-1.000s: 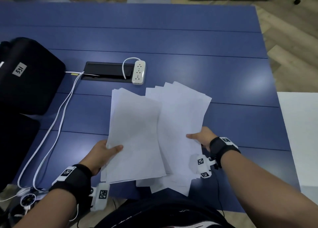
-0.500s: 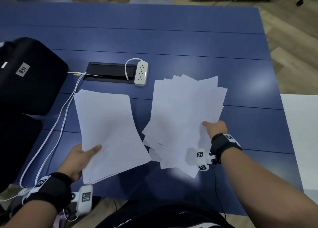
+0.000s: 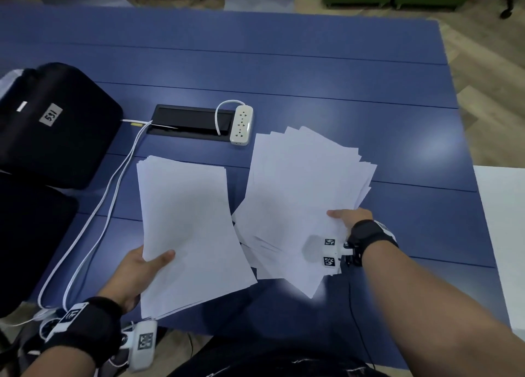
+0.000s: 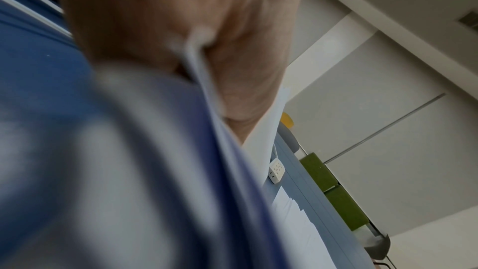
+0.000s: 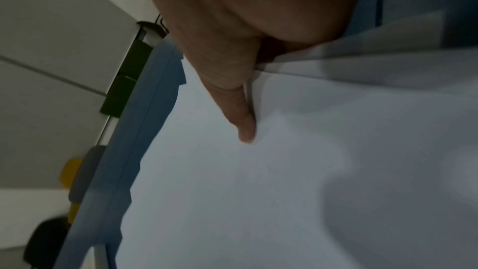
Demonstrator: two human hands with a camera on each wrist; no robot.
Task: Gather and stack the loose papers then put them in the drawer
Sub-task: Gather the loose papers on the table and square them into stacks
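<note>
hands [image 3: 136, 274] [image 3: 350, 216] each gripping separate papers [image 3: 187, 229]

Thin, matt white paper makes up the neat stack [image 3: 187, 229] and the fanned sheets [image 3: 298, 203]; both bend softly where held. The desk [image 3: 312, 72] is finished in smooth blue laminate with a faint sheen, scored by fine seams. A glossy white plastic power strip [image 3: 241, 125] and its smooth white cable [image 3: 93, 226] are seen near a black cable tray [image 3: 190, 120] of dull finish. The black case [image 3: 54, 123] at the desk's left edge looks like matt cloth. The wrist straps [image 3: 85, 328] appear to be black fabric.
</note>
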